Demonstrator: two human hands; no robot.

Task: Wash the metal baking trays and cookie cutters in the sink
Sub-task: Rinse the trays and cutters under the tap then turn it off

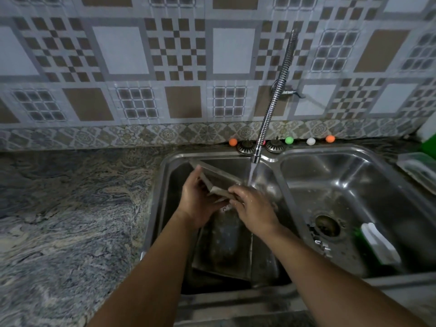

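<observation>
Granite-patterned tabletop is seen to the left of a stainless double sink, which is set under a tiled wall. Two basins are formed in the sink. In the left basin, a large metal baking tray is laid flat on the bottom, partly hidden by the forearms. Above it, a smaller metal baking tray is held tilted, its far corner raised toward the back rim. This tray is gripped along its left edge by the left hand, with the fingers curled round the rim. Its near right corner is pinched by the right hand, thumb on top. Water is poured from a coiled flexible faucet and falls just beside the right hand onto the tray's right end. In the right basin, a drain is seen at the bottom, with a white and green object lying near the front right; what it is cannot be told. Small metal pieces near the drain are too blurred to name. Two strainer plugs are rested on the back ledge, and small coloured balls are lined along the wall.
</observation>
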